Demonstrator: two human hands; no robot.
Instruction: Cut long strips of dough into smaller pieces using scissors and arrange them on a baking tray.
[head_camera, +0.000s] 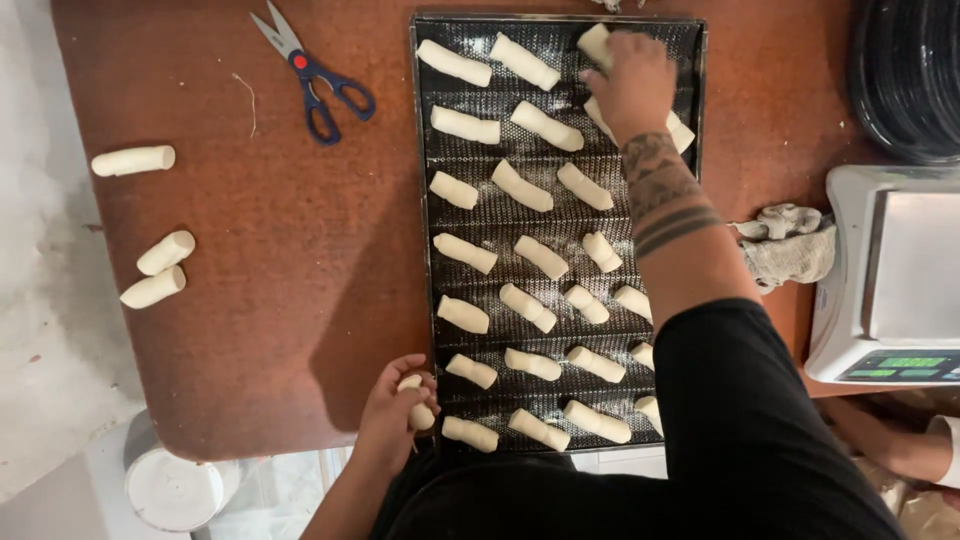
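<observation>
dough piece (418, 408) in left hand (392, 415); right hand (632, 85) on tray (426, 210) dough.

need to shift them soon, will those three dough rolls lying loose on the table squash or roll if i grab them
The three loose dough rolls look soft and pale, so a firm pinch would probably dent them. Their rounded log shape suggests they could roll sideways on the smooth brown table. The floury look hints at little sticking.

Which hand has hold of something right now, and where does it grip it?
The left hand holds a short pale dough roll, fingers wrapped round its middle. The right hand rests on dough pieces at the far end of the dark perforated tray; a grip cannot be told.
</observation>
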